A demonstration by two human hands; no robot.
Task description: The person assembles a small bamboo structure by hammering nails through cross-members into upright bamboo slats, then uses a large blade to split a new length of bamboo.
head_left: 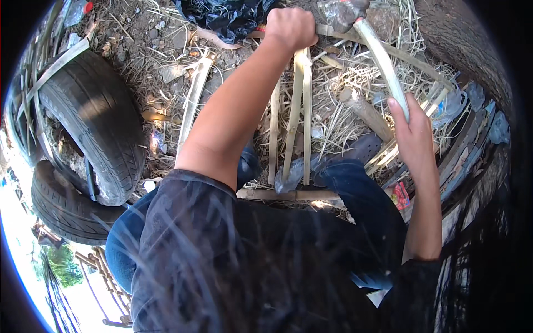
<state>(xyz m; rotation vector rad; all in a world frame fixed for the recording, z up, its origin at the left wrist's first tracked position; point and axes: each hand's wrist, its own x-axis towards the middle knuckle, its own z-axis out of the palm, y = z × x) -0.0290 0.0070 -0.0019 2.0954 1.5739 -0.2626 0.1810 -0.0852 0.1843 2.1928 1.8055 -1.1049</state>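
My left hand [291,28] is stretched far forward, its fingers closed around a flat bamboo strip [400,54] that runs crosswise out to the right. The fingers' far side is hidden. Narrower bamboo strips [294,116] lie lengthwise on the ground, running from below that fist toward my knees. In my right hand [412,130] is a hammer, gripped near the end of its pale handle [383,58]. The worn metal hammer head [341,14] is at the top of the view, just right of my left hand.
Worn tyres [94,116] stand at my left. A black plastic bag [225,16] lies ahead, beside my left fist. A short log [366,114] rests among straw-like shavings. A bamboo pole [288,195] crosses near my knees. A thick trunk [466,44] fills the far right.
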